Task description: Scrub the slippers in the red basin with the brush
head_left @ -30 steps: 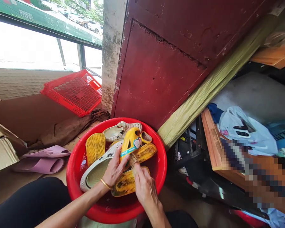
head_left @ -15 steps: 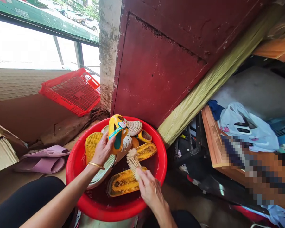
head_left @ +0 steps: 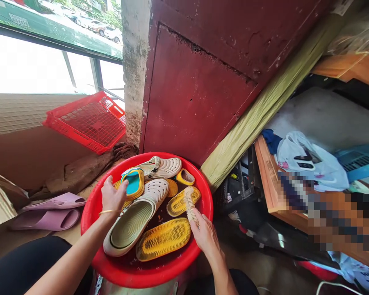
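Note:
My left hand [head_left: 113,196], a bangle at its wrist, has its fingers spread beside a small yellow shoe with a teal inside [head_left: 133,182]. Its thumb overlaps the shoe's near edge. A pale scrub brush [head_left: 190,207] is in my right hand [head_left: 205,230], bristles over the yellow soles. Both hands are above a red basin [head_left: 85,221] of dark water. In it lie a beige clog [head_left: 132,223], another beige clog [head_left: 169,168] behind, an upturned yellow shoe [head_left: 164,239], a smaller upturned one [head_left: 183,201] and a little yellow shoe [head_left: 185,177].
Purple slippers [head_left: 53,219] rest on the floor to the left, near a brown cloth [head_left: 89,174]. A red plastic crate [head_left: 92,123] leans behind them. The dark red door [head_left: 197,90] rises behind the basin. At right stands a wooden table [head_left: 272,184] with plastic bags [head_left: 313,164].
The yellow and teal shoe has come down leftward and turned, and my left hand's fingers have spread. My right hand has moved the brush to the right. The view has shifted slightly.

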